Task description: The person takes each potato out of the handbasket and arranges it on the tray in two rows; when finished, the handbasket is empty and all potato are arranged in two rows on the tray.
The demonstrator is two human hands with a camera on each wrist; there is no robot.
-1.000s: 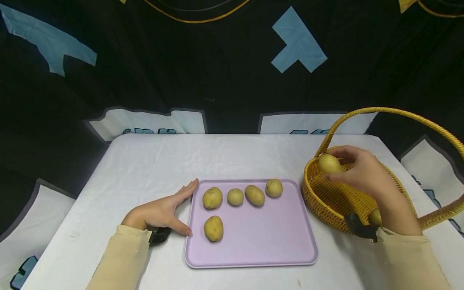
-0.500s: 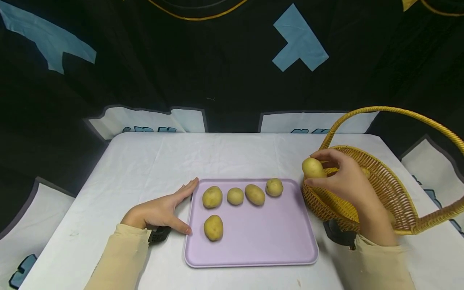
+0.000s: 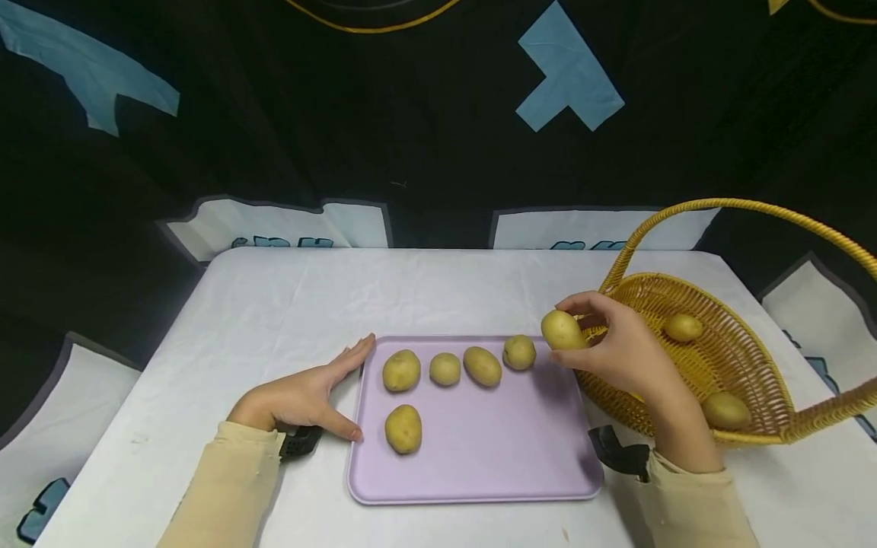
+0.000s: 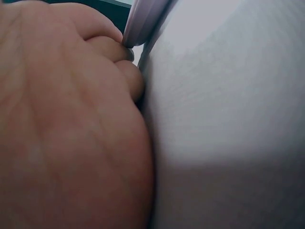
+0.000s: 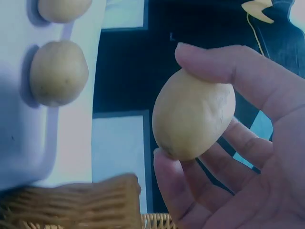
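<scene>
My right hand (image 3: 617, 346) pinches a potato (image 3: 563, 330) between thumb and fingers, over the far right corner of the lilac tray (image 3: 507, 441). The right wrist view shows this potato (image 5: 193, 117) held at both ends, clear of the basket. My left hand (image 3: 308, 396) rests at the tray's left edge, fingers stretched and thumb at the rim. On the tray, several potatoes stand in a row along the far side, the rightmost potato (image 3: 518, 352) closest to my right hand. A single potato (image 3: 403, 429) lies in front of the row's left end.
To the right of the tray stands a yellow wicker basket (image 3: 767, 373) with a tall arched handle (image 3: 747, 204). Inside it lie a potato (image 3: 683, 327) and another potato (image 3: 726, 411). A white cloth (image 3: 411, 293) covers the table, and a dark patterned curtain (image 3: 438, 137) hangs behind it.
My right hand has lifted the potato out of the basket and moved left with it to the tray's far right corner. The left hand and the tray's potatoes have stayed put.
</scene>
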